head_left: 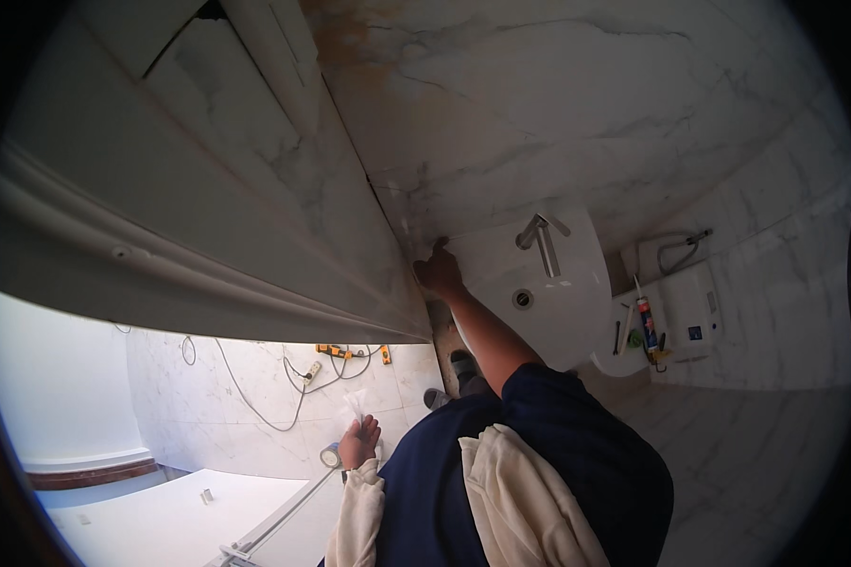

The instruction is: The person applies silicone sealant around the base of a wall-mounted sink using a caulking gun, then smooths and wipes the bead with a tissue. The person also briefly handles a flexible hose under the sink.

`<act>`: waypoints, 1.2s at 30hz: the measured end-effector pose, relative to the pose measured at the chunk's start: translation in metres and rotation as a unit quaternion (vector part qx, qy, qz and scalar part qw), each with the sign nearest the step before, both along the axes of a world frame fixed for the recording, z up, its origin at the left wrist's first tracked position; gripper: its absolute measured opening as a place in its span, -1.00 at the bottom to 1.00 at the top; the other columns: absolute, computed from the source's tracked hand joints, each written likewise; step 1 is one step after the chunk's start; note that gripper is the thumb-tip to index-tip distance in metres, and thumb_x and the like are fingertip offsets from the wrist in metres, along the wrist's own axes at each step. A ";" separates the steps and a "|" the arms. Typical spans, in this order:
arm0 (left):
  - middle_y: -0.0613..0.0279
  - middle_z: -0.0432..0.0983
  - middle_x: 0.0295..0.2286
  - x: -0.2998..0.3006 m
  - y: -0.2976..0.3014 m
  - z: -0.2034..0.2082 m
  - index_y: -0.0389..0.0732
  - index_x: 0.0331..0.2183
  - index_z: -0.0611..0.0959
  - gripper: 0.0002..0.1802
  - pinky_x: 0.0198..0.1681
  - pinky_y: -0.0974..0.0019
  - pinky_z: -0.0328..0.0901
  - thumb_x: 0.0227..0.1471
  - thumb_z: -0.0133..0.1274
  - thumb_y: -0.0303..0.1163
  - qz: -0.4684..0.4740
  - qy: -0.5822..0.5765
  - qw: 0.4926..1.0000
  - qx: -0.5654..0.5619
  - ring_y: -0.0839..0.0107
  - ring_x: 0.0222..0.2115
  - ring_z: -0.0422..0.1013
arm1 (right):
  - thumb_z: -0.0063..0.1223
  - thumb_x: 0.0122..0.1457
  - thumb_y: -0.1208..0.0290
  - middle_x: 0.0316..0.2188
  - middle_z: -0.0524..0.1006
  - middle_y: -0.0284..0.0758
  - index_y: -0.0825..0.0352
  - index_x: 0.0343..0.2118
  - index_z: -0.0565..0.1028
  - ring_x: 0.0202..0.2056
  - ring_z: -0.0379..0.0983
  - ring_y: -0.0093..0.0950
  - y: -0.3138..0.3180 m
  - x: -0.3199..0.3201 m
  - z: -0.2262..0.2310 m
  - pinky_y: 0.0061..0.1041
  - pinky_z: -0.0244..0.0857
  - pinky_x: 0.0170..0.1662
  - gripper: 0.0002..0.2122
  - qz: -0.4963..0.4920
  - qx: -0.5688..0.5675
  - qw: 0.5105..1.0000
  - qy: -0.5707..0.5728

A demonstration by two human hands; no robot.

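My right hand (438, 271) reaches to the left edge of a white washbasin (577, 321), in the corner against the marbled wall. One finger stretches toward the back edge and the others look curled; the dark hides whether anything is in them. A chrome faucet (541, 244) stands on the basin, above a round drain (523, 299). Low on the left, my left hand (361, 444) is palm up, its fingers partly bent round a crumpled white, thin sheet (354, 406). A round roll (330, 455) is beside that hand.
A sealant tube (646, 321) and small tools lie on a white toilet tank (686, 317) at right, below a coiled hose (676, 253). A large panel or door (227, 236) fills the left. Beyond it, cables (298, 397) and a power strip (312, 373) lie on the tiles.
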State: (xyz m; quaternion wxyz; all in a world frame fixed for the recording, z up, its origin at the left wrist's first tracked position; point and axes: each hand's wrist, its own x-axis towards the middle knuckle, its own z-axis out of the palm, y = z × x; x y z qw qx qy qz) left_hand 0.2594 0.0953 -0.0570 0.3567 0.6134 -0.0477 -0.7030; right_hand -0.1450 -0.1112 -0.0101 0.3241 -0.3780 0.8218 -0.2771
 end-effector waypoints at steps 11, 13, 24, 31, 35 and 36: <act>-0.21 0.45 0.06 -0.010 0.002 -0.002 -0.44 0.16 0.30 -0.48 0.18 -0.08 0.29 0.32 -0.12 -0.29 -0.003 0.011 1.000 -0.005 -0.08 0.07 0.42 | 0.16 0.06 0.18 -0.11 0.56 0.16 0.64 0.35 -0.23 -0.08 0.55 0.00 0.007 0.014 0.023 -0.13 0.45 -0.01 0.00 0.026 0.044 0.998 0.027; -0.21 0.46 0.05 -0.014 0.002 -0.001 -0.44 0.16 0.31 -0.48 0.17 -0.09 0.30 0.31 -0.12 -0.29 -0.002 0.000 1.000 0.000 -0.08 0.06 0.43 | 0.14 0.04 0.20 -0.12 0.55 0.19 0.63 0.36 -0.25 -0.08 0.55 0.03 0.008 0.015 0.026 -0.12 0.44 0.00 0.00 0.028 0.036 0.999 0.029; -0.17 0.38 0.13 -0.031 0.004 0.008 -0.39 0.24 0.24 -0.44 0.25 -0.08 0.24 0.33 -0.16 -0.29 -0.033 0.001 0.999 -0.009 -0.06 0.15 0.35 | 0.18 0.07 0.21 -0.10 0.58 0.07 0.71 0.34 -0.30 -0.09 0.59 -0.13 -0.003 0.021 0.026 -0.24 0.48 -0.02 0.03 0.042 0.063 0.995 0.060; -0.21 0.51 -0.01 -0.032 0.013 0.010 -0.48 0.14 0.32 -0.49 0.10 -0.05 0.38 0.31 -0.10 -0.31 -0.008 -0.013 1.000 -0.023 -0.06 -0.02 0.49 | 0.10 0.12 0.23 -0.16 0.62 0.00 0.69 0.35 -0.31 -0.12 0.61 -0.15 -0.004 0.019 0.025 -0.22 0.48 -0.05 -0.02 0.094 0.099 0.989 0.057; -0.21 0.51 -0.02 -0.032 0.017 0.012 -0.49 0.12 0.33 -0.50 0.10 -0.05 0.38 0.30 -0.08 -0.32 -0.008 -0.010 0.999 -0.038 -0.06 -0.03 0.50 | 0.05 0.16 0.24 -0.25 0.64 -0.01 0.66 0.36 -0.31 -0.19 0.62 -0.15 -0.005 0.022 0.015 -0.19 0.49 -0.12 -0.06 0.120 0.151 0.975 0.112; -0.21 0.51 -0.02 -0.032 0.017 0.012 -0.49 0.12 0.34 -0.50 0.10 -0.05 0.38 0.30 -0.08 -0.32 -0.005 -0.011 0.999 -0.038 -0.07 -0.03 0.50 | 0.03 0.17 0.25 -0.27 0.64 -0.01 0.65 0.36 -0.30 -0.21 0.63 -0.15 -0.006 0.023 0.010 -0.18 0.49 -0.15 -0.07 0.115 0.142 0.976 0.119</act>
